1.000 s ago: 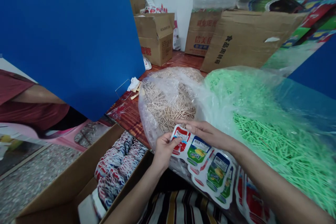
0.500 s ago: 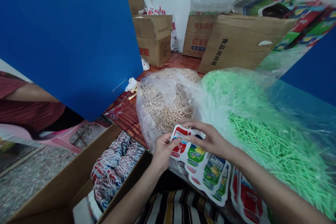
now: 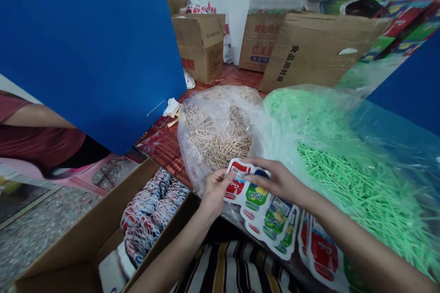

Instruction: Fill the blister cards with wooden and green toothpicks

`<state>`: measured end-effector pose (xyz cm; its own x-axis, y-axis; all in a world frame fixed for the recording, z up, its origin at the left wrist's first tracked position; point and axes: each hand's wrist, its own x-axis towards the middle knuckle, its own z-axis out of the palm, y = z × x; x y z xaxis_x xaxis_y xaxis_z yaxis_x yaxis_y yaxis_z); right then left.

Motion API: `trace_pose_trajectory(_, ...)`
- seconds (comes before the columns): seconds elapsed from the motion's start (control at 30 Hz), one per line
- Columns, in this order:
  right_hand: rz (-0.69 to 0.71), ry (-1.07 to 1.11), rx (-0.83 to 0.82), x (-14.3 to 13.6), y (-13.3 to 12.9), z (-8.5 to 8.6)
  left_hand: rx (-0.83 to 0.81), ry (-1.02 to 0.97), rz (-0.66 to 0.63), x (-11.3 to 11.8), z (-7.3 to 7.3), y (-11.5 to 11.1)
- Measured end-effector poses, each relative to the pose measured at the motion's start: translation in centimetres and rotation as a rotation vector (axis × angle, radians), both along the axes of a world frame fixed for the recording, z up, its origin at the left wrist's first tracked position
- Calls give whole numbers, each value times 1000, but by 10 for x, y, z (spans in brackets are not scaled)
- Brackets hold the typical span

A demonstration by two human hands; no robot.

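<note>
Several glossy bottle-shaped drink-label pouches (image 3: 256, 201), fanned, overlapping, red and green.

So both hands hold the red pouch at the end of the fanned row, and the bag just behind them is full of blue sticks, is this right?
Not quite. In the head view both hands, left hand and right hand, do hold the red pouch at the end of the fanned row, but the bag just behind them is full of pale wooden sticks, not blue ones.
</note>
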<state>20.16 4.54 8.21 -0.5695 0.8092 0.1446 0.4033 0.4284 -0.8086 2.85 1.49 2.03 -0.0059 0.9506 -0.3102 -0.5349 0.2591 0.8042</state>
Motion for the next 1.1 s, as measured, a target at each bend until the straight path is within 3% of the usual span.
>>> trace_pose_trajectory(0.07,-68,-38,33,3,1,-1,0,-5,-13,3,2,1)
trace_pose_trajectory(0.2,-59,-121,13,9,5,1,24,-35,-74,6,6,0)
trace_pose_trajectory(0.37,-35,-37,-67,14,7,10,69,49,-333,5,6,-3)
trace_pose_trajectory(0.53,-44,52,-76,13,3,10,66,101,-295,8,6,-1)
trace_pose_trajectory(0.67,-109,-18,-78,14,-1,10,76,122,-273,12,7,0)
trace_pose_trajectory(0.9,-113,-51,-142,20,-3,13,78,148,-312,12,11,1)
trace_pose_trajectory(1.1,-114,-35,-123,22,-4,15,96,195,-439,8,11,4)
